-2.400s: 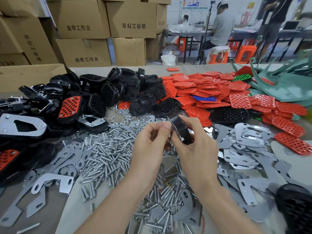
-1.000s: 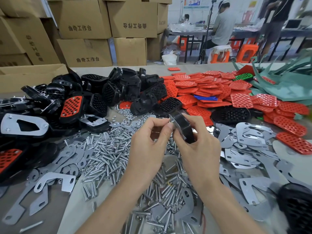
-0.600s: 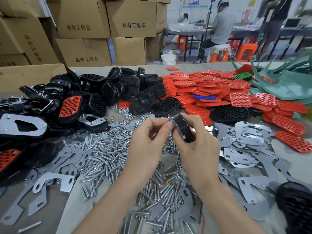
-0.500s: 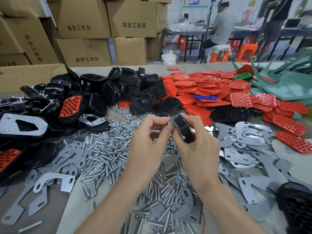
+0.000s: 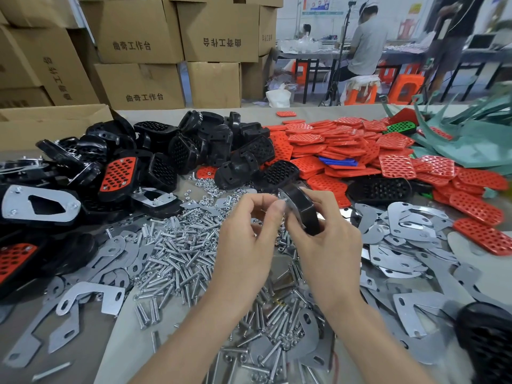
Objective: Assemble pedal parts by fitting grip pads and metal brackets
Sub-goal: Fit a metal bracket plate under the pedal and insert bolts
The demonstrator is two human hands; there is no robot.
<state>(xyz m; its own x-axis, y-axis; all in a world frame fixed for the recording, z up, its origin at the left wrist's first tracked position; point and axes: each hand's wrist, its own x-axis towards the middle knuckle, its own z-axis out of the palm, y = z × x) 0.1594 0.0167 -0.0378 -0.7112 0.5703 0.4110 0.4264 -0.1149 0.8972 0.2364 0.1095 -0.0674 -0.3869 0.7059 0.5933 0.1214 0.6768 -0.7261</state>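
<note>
Fingers [image 5: 273,213] of our left hand [image 5: 249,236] are drawn together, thumb against forefinger, pinching at the near face of the metal bracket [image 5: 286,205]; what they clamp is probably a small fastener, but it sits between the pads and we cannot make it out. Our right hand [image 5: 329,245] wraps the black pedal body [image 5: 304,210] and holds it edge-on above the screw pile [image 5: 180,250], with the bracket lying against its left side.

To do this step well, we judge that the right hand should hold the body steady and press the bracket flat, so the holes line up while the left turns. It is best to start the thread gently with 2 fingertips, square to the plate, and to back off if it binds rather than force it. A dropped piece would land among look-alikes, so a firm pinch matters.

Much is hidden. The tread side of the body faces away, so we cannot tell whether a grip pad is fitted, though loose red grip pads [image 5: 332,145] lie heaped beyond. Our right palm covers the body's lower end, and the fasteners already in the bracket cannot be counted. The dark pedal [image 5: 487,345] at the lower right corner is blurred and cut off
</note>
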